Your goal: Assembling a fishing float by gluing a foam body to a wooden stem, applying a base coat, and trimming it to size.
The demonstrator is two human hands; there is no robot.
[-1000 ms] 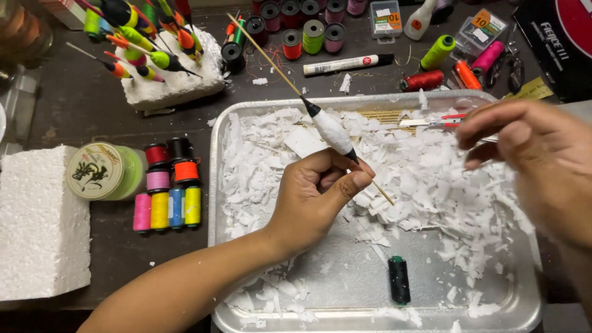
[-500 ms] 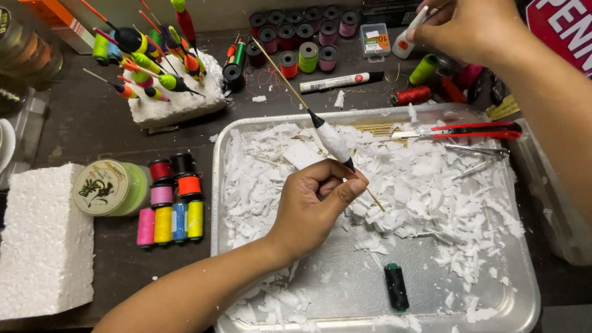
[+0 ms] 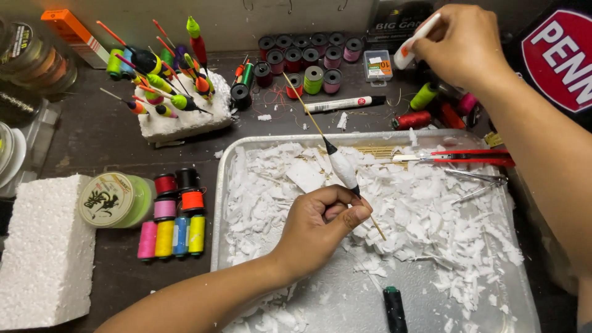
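Single head view, steep downward look, close over metal tray (image 3: 246, 148) on dark workbench (image 3: 92, 142); both forearms enter frame.

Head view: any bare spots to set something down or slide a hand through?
Bare dark tabletop runs between the float-studded foam block, the big foam slab and the metal tray. Bare tray floor shows between the left hand and the dark spool. Crowded: thread spools at the back near the right hand, and shavings across the tray.
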